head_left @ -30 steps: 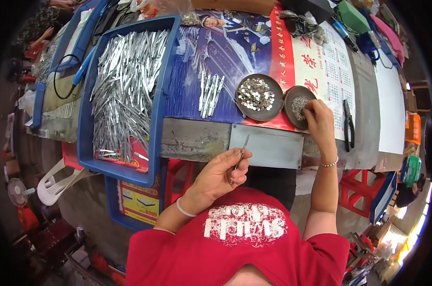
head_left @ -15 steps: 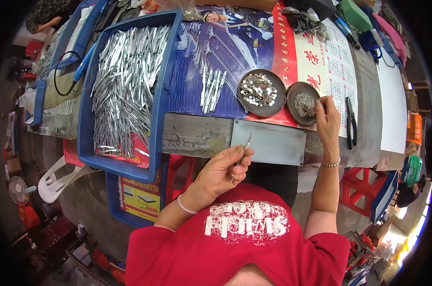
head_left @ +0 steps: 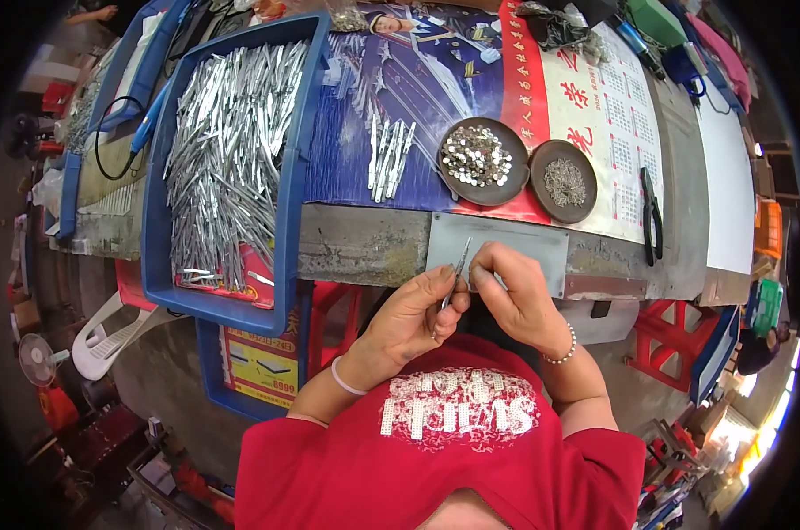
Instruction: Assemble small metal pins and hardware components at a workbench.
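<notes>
My left hand (head_left: 409, 309) is closed on a slim pointed metal piece (head_left: 462, 258), its thin tip angled up and away from me. Just right of that tip is my right hand (head_left: 516, 296), thumb and fingers pinched together. Whatever is in this pinch is too small to make out. Both hands are in front of the table edge, by a flat grey plate (head_left: 444, 231). Beyond them stand two round brown bowls: the left bowl (head_left: 490, 195) has shiny little discs (head_left: 477, 157), the right bowl (head_left: 566, 214) small thin metal bits (head_left: 565, 182).
A long blue tray (head_left: 291, 185) heaped with slim metal pieces (head_left: 236, 141) overhangs the table edge on the left. Several similar pieces (head_left: 389, 161) lie side by side on the poster. Black-handled pliers (head_left: 651, 216) rest at right. A red stool (head_left: 663, 344) stands below.
My right hand has left the right bowl and come down and left, close to the metal piece's tip. My left hand stays nearly in place, still holding the piece.
</notes>
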A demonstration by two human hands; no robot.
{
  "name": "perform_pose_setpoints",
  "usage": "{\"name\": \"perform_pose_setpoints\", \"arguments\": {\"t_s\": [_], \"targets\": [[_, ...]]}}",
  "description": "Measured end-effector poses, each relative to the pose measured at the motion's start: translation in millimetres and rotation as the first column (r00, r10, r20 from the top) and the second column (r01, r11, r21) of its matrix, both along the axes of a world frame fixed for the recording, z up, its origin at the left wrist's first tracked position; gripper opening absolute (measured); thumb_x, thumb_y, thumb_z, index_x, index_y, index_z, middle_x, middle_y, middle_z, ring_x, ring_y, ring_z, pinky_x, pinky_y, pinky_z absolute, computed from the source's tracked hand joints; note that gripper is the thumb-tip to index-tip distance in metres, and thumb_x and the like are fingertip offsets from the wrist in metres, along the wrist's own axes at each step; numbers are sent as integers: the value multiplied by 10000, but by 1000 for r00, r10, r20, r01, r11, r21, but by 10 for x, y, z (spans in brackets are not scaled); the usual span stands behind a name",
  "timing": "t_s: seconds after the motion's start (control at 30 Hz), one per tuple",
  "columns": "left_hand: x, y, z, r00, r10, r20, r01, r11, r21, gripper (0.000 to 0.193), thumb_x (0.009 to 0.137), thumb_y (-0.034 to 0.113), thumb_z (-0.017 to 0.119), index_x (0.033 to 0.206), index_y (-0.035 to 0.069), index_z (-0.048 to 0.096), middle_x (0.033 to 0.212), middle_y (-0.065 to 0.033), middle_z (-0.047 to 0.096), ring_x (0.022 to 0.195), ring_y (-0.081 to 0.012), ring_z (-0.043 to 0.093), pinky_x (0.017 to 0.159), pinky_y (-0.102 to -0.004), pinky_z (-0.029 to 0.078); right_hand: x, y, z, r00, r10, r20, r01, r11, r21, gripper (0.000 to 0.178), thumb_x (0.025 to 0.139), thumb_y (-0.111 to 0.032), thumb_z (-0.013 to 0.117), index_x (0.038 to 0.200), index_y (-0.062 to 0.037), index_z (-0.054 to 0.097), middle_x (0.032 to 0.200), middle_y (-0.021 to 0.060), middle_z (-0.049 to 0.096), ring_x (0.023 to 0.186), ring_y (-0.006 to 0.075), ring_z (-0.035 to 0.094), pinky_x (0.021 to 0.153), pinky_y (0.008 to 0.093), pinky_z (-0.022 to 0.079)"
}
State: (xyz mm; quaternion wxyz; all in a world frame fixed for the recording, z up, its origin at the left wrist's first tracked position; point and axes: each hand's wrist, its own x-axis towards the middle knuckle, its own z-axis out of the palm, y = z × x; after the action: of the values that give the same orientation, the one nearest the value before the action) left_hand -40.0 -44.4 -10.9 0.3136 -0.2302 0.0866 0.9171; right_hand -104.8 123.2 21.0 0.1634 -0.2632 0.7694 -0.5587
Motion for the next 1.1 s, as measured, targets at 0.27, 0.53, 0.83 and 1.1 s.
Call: {"name": "perform_pose_setpoints", "arguments": {"t_s": [0.27, 0.53, 0.83, 1.1], "targets": [[58, 2, 6, 999, -6, -47, 5, 1000, -18, 209, 957, 261, 528, 940, 54, 549, 779, -31, 600, 563, -39, 559, 490, -146, 445, 39, -61, 32, 994, -3, -107, 10, 998, 69, 59, 816, -11, 543, 797, 6, 490, 699, 151, 540, 642, 338, 545, 587, 391, 438], [6, 33, -21, 994, 3, -112, -23, 983, -181, 184, 949, 240, 543, 880, 70, 535, 744, -37, 611, 544, -62, 565, 485, -170, 446, 51, -134, 46, 935, -27, -352, 100, 976, 192, 94, 754, 1, 584, 766, -8, 492, 689, 137, 518, 632, 326, 525, 565, 409, 425], [82, 67, 51, 970, -90, -226, -15, 906, -423, 195, 949, 206, 539, 797, 94, 489, 687, -36, 582, 505, -88, 514, 457, -204, 406, 133, -107, 193, 932, 10, -362, 78, 971, 227, 122, 753, 32, 601, 752, -21, 491, 685, 133, 488, 630, 325, 495, 559, 410, 408], [131, 98, 140, 928, -65, -367, -53, 951, -303, 183, 953, 212, 535, 835, 79, 494, 721, -47, 613, 540, -80, 556, 486, -191, 435, 82, 72, 76, 858, 122, 499, 68, 936, -346, 91, 867, -38, 603, 833, 0, 528, 829, 31, 532, 749, 96, 493, 668, 232, 426]]}}
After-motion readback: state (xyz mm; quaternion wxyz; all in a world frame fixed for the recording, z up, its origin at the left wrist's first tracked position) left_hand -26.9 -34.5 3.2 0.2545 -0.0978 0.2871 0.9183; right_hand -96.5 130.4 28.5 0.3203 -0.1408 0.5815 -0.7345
